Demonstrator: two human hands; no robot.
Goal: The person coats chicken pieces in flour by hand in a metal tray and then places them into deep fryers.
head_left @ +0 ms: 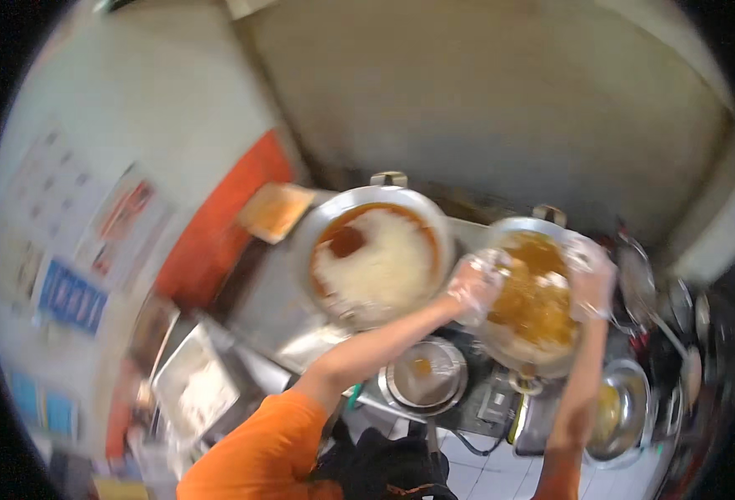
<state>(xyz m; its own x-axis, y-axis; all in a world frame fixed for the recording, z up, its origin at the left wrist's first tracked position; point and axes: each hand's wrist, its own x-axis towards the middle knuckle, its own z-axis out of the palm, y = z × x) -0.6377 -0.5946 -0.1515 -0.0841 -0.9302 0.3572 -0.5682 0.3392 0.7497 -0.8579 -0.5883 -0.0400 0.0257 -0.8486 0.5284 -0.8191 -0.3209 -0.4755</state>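
Note:
My left hand [477, 287], in a clear plastic glove, is over the left rim of a metal pan [501, 346] of golden oil. My right hand [591, 279], gloved the same way, is over its right rim. The oil [534, 292] is bubbling, with pale golden pieces in it. Motion and the shiny gloves blur the fingers of both hands, so I cannot make out anything in them. To the left stands a larger pan [305, 250] of reddish-brown oil, mostly covered by pale foam [380, 271].
A round strainer pot [423, 379] sits in front, between the pans. At the lower left a metal tray [172, 379] holds white powder. On the right are a steel bowl [634, 400] with yellow contents and several hanging ladles and strainers [637, 279]. A wall [484, 108] rises behind.

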